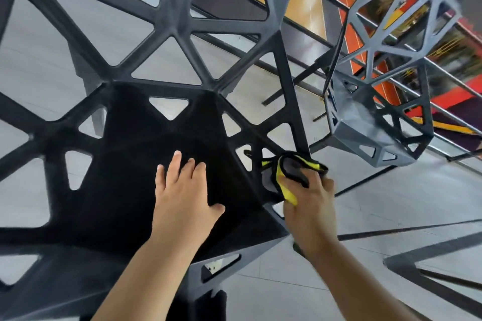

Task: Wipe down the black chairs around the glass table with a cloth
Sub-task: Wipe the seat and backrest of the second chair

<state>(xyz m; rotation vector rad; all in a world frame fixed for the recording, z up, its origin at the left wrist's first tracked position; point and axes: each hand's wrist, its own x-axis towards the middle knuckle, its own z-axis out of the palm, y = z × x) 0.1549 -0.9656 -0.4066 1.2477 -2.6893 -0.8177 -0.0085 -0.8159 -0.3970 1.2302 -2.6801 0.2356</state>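
1. Filling the left and middle of the view, the nearest black chair (pixel 125 143) shows a solid seat and a back and sides of bars with triangular openings; the pale tiled floor (pixel 391 203) shows through them.
2. The left hand (pixel 182 190) lies flat on the seat, palm down, fingers spread, gripping nothing.
3. Just to its right, the right hand (pixel 310 200) is closed around a bunched yellow and grey cloth (pixel 289 174), pressing it against the seat's right edge where a side bar comes down.
4. Further right, a second chair (pixel 378 101) of the same pattern stands apart, looking greyer and blurred.
5. Behind both chairs runs a dark metal railing (pixel 307 31), with orange and yellow surfaces beyond it.
6. At the lower right corner, part of another dark frame (pixel 407 266) enters; I cannot tell what it belongs to.
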